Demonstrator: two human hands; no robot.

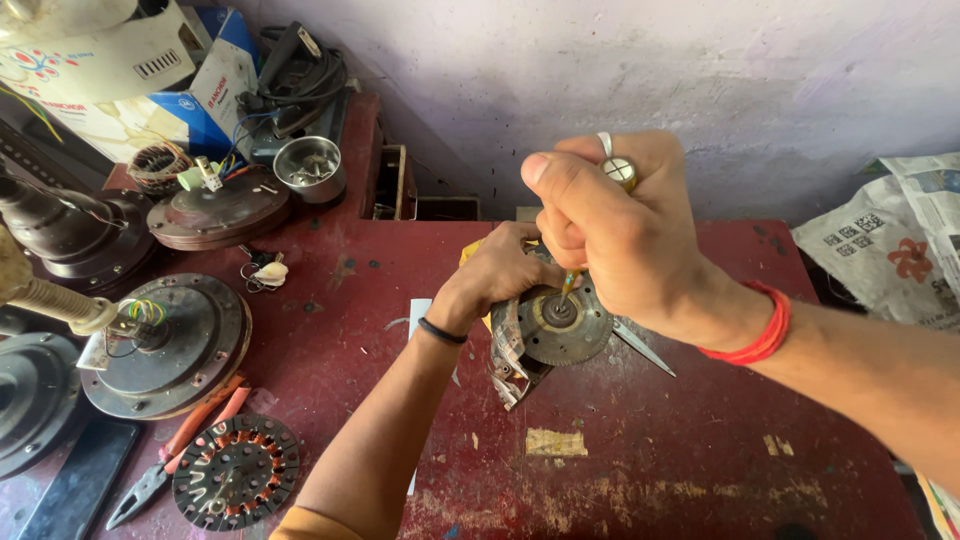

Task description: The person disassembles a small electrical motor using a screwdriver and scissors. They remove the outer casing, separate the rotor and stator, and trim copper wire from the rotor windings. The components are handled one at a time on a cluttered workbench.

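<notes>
My left hand (495, 275) grips the far left side of a round fan motor stator (560, 325) wrapped in worn paper insulation, resting on a dark red table (660, 460). My right hand (615, 225) is a fist around a screwdriver (570, 283) with a yellow handle, its tip pressed down at the stator's centre bearing. A ring sits on one right finger, a red thread band on the right wrist, a black band on the left wrist. Beside the stator at the right lie metal scissor blades (640, 347).
At the left lie a fan motor housing with coloured wires (170, 345), another stator with copper windings (237, 470), red-handled pliers (180, 445), a brown cover plate (215, 210) and a steel bowl (310, 165). Cardboard boxes stand at the back left. Newspaper (895, 240) lies at the right edge.
</notes>
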